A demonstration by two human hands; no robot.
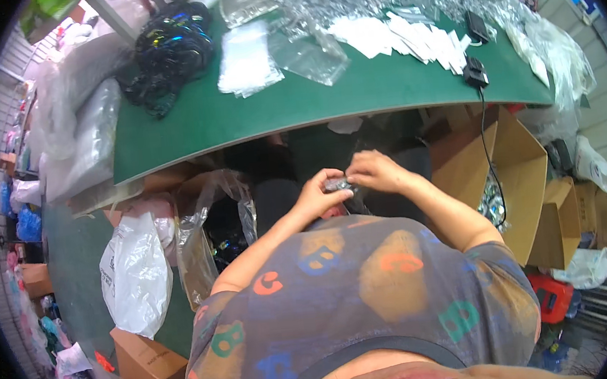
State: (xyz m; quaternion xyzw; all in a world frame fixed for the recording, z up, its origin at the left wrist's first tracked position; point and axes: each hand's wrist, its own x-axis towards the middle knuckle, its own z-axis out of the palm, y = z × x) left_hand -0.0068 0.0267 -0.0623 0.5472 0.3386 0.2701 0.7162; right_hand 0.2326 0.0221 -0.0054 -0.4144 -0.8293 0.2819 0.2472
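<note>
Close in front of my body, below the table's near edge, both hands meet at a small shiny package (335,184) that looks like clear, silvery plastic. My left hand (316,196) is closed round it, thumb on the near side. The fingers of my right hand (376,174) pinch at its right end. What lies inside the package is too small to make out. Beyond the hands runs the green table (353,98). On it are a stack of white sheets (247,59), clear plastic bags (312,55) and a row of white cards (405,35).
Dark coiled cords (170,51) are heaped at the table's left. Crinkled clear packets (345,2) pile up along the back. A black adapter (475,72) trails its cable over the right side, past an open cardboard box (525,163). White plastic bag (136,273) hangs left.
</note>
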